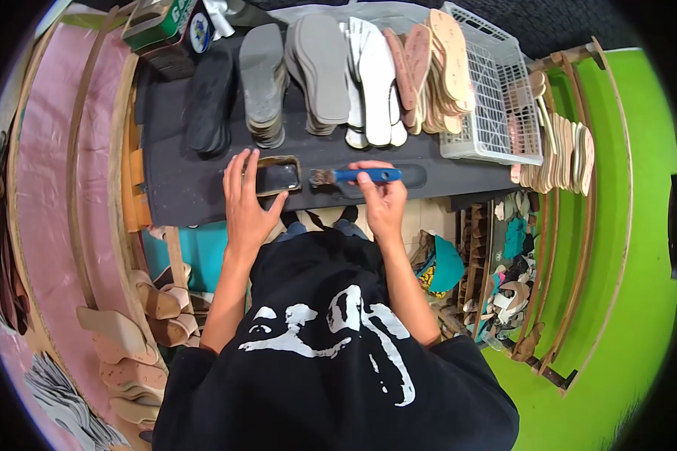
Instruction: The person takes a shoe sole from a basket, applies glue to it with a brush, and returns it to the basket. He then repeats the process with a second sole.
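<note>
My right hand is closed round the blue handle of a brush, whose bristles point left over the dark table. Beneath the brush lies a dark insole-shaped piece, partly covered by the handle and fingers. On the left, my left hand rests with fingers spread at the left side of a small rectangular container with dark contents. The bristle end is just right of that container, apart from it.
Stacks of black, grey, white and tan soles line the table's back. A white plastic basket stands back right, a green tin back left. Wooden racks with soles flank both sides.
</note>
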